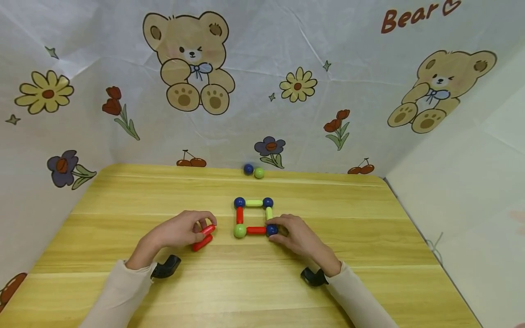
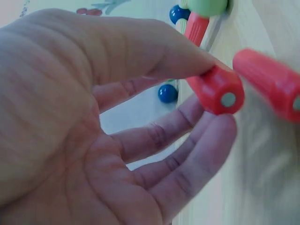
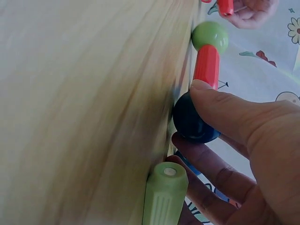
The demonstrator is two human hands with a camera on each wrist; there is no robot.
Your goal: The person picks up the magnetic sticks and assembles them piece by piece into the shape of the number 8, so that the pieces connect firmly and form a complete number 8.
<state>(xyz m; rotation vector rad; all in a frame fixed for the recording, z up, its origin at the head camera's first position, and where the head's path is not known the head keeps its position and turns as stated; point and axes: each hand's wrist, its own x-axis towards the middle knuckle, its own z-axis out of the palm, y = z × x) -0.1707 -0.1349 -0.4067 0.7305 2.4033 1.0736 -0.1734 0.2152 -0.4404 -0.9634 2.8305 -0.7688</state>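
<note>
My left hand (image 1: 176, 232) pinches a red magnetic rod (image 2: 218, 89) between thumb and fingers. Beside it on the table lies a second red rod (image 1: 203, 243). A square of rods and balls stands in the middle, with a green ball (image 1: 239, 231) at its near left corner. Red rods (image 1: 256, 230) form its near and left sides, light green rods (image 1: 254, 203) the far and right ones. My right hand (image 1: 301, 237) holds the blue ball (image 3: 190, 119) at the near right corner by thumb and fingers. Close to those fingers lies another light green rod (image 3: 164, 197), mostly hidden in the head view.
A loose blue ball (image 1: 248, 169) and green ball (image 1: 259, 173) sit at the wooden table's (image 1: 221, 287) back edge, against a bear-printed cloth (image 1: 254, 114). Black wrist-worn pieces (image 1: 166, 267) show at both cuffs.
</note>
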